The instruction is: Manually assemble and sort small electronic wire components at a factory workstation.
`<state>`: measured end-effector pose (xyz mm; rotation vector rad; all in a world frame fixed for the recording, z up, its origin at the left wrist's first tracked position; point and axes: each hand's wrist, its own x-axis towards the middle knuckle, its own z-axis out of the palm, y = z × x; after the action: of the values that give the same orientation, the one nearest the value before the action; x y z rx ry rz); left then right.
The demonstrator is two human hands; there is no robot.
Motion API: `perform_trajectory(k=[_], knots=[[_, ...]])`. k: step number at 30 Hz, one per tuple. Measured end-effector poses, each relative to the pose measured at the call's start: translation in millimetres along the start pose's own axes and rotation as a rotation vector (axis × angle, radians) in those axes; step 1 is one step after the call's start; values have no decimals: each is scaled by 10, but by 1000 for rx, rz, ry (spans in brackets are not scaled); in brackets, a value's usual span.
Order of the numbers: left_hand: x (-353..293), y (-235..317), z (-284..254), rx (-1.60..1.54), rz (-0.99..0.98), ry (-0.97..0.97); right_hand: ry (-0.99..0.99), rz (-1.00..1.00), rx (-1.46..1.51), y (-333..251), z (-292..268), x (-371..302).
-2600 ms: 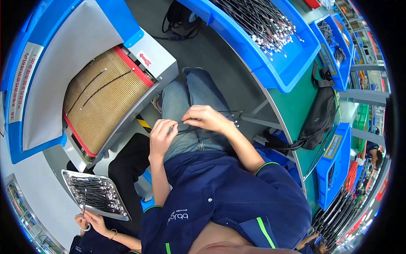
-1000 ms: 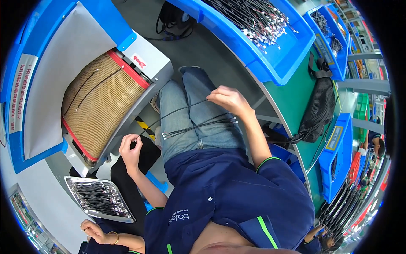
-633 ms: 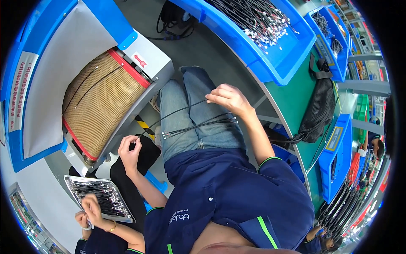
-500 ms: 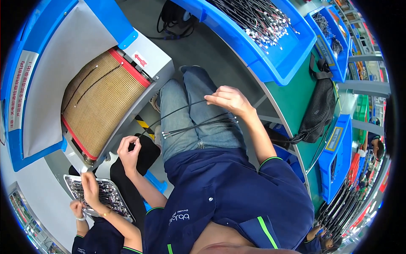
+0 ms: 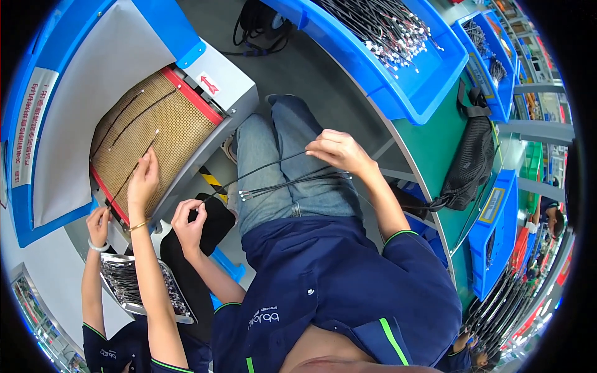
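A thin black cable (image 5: 264, 166) runs slantwise above my thighs. My left hand (image 5: 189, 225) pinches its near-left end. My right hand (image 5: 339, 152) grips the other end between thumb and fingers, above my right leg. Beneath it, several black cables (image 5: 292, 186) with small white connectors lie across my lap.
Left of me is a conveyor's brown mesh belt (image 5: 183, 124) bearing cables. A co-worker's hands (image 5: 144, 177) hold a cable over it, beside a metal tray (image 5: 115, 256) of cables. Right, a blue bin (image 5: 429, 99) of cables and black mesh bag (image 5: 463, 158) lie on a green table (image 5: 416, 140).
The co-worker's hands have moved from the tray up to the mesh belt, bringing a cable there. My own hands and the stretched cable have barely moved.
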<state>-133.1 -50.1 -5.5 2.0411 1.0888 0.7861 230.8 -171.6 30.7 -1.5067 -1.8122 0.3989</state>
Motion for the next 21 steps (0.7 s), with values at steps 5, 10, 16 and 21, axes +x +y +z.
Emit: perform_trajectory(k=[5,10,16,21], knots=[[-17,17,-16,10,-9,23,36,-8,18,-12,16,-22],[-27,-21,-8,-3,3,22,60,-9,39,-5,21,-43],[-40,-51,-50,2,10,20,3,20,53,-32,25,-57],[-85,-98,-99,11,-12,29,-69,-21,69,-31,66,-49]])
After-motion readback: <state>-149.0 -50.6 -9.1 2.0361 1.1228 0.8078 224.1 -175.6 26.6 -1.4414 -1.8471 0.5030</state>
